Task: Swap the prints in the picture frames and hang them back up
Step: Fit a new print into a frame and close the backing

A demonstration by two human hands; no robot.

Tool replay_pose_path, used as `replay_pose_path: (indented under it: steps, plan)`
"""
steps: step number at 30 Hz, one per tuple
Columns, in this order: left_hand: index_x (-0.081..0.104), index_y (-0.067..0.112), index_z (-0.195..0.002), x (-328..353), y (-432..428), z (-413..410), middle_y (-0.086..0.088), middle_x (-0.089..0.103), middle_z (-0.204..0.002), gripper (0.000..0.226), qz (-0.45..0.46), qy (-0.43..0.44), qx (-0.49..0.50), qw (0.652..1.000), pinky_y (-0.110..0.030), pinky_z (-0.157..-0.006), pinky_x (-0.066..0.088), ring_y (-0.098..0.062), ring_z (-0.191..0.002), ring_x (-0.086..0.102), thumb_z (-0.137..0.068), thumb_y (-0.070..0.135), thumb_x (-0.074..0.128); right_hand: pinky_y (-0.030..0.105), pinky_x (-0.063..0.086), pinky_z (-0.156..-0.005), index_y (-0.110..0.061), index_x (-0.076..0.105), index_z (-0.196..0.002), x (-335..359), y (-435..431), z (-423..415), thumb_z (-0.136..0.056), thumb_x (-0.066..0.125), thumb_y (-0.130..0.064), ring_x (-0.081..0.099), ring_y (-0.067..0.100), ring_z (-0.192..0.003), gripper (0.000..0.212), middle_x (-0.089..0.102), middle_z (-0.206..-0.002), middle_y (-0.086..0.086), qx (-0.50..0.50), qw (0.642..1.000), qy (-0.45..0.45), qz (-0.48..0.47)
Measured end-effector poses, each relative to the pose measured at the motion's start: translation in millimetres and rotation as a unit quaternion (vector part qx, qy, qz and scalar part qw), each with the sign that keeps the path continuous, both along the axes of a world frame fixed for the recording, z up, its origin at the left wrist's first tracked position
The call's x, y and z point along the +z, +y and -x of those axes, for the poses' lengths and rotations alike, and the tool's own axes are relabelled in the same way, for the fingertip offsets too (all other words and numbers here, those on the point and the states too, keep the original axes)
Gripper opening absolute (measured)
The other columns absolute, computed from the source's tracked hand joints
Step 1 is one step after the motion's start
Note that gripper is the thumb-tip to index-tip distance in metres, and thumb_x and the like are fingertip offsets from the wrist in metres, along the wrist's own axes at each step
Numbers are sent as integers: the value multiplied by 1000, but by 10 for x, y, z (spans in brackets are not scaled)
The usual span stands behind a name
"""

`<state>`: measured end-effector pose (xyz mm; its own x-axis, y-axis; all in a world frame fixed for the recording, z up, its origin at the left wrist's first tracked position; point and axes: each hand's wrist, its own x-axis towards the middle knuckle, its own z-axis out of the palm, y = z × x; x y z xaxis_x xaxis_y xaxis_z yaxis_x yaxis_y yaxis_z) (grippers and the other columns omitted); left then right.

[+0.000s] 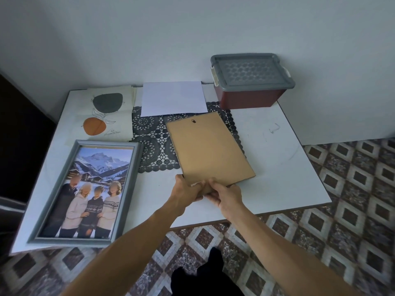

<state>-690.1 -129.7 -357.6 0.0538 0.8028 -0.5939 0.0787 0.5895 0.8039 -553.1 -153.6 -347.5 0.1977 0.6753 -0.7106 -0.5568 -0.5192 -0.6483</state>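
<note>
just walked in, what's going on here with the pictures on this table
A person is holding a brown backing board by its near edge, the left hand and right hand both gripping it just above the white table. A grey frame with a snowy family photo lies face up on the left. An abstract print and a white sheet lie loose further back.

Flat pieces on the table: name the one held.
The brown backing board, gripped by left hand and right hand; the abstract print, white sheet and framed photo lie untouched.
</note>
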Motion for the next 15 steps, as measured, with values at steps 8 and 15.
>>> replay_pose_path:
  steps: [8,15]
  plan:
    - [23,13,-134,212,-26,-60,-8,39,-123,72,-27,272,-79,959,-47,-90,51,-28,-104,51,-82,34,68,44,59,-77,3,56,-118,-13,63,-281,-98,58,-10,69,31,-90,24,68,-103,21,-65,997,7,46]
    - [0,32,-157,178,-31,-286,-7,-6,-165,79,-376,458,-446,671,-52,-122,3,-32,-150,-6,-96,48,49,40,61,-69,6,61,-113,-29,40,-349,-98,58,-9,71,29,-78,20,71,-96,21,-46,998,-28,39]
